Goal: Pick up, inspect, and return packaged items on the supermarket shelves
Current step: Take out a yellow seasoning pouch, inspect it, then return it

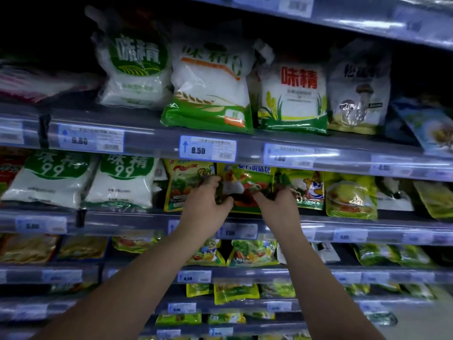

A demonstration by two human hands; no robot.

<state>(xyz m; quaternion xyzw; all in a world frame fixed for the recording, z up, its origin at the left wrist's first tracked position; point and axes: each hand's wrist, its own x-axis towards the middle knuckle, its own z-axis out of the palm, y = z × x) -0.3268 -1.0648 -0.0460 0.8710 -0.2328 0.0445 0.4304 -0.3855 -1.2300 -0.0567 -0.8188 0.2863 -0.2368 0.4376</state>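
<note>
A yellow-green seasoning packet (247, 185) with a chicken picture stands at the front of the second shelf from the top, among similar packets. My left hand (204, 204) grips its lower left edge, fingers curled round it. My right hand (279, 204) grips its lower right edge the same way. The packet's bottom touches or hovers just over the shelf lip; I cannot tell which.
White MSG bags (210, 77) fill the shelf above, with more (120, 182) left of the packet. Yellow packets (350, 195) sit to its right. Shelf rails (137, 219) carry blue price tags (207, 148). Lower shelves hold several more yellow-green packets.
</note>
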